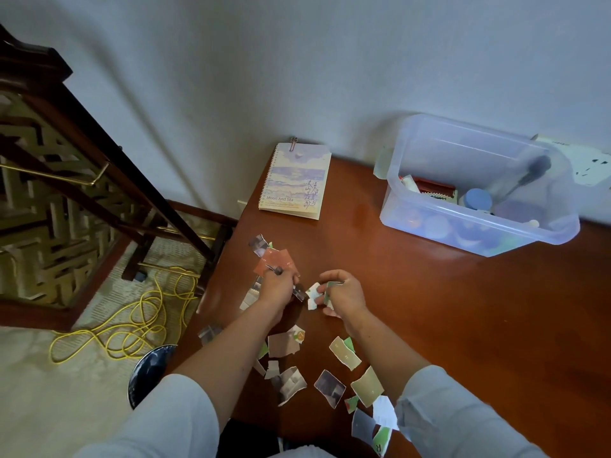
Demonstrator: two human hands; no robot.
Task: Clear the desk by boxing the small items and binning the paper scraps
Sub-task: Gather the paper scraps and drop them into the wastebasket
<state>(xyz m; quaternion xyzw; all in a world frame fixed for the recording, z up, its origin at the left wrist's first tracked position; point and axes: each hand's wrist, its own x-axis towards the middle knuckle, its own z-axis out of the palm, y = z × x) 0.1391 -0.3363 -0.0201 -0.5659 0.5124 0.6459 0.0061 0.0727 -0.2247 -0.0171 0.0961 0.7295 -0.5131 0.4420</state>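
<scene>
A: Gathering scraps, by the look of it. The left hand (276,287), centre of the frame, has its grip clenched on a reddish scrap (274,259), plus something small and dark I can't make out.

B: And the right hand (344,294)?

A: Just beside it, fingers curled round a few white and green bits (314,292). Both grips are full, neither released.

B: So where does it all go?

A: My guess is the round dark thing (152,368) at the lower left, off the bench (463,309) edge. It looks like the bin, though I can't be sure. It lies down and left of both hands, nearer the left one.

B: The rest of the paper?

A: The loose scraps (345,353) sit lower in the frame than the hands, between and under the forearms, and some run down to the bottom edge by the right sleeve. The right hand is closer to most of them.

B: And the box (413,206)?

A: Upper right, well apart, already holding small items. A notebook (296,180) lies at upper centre.
</scene>
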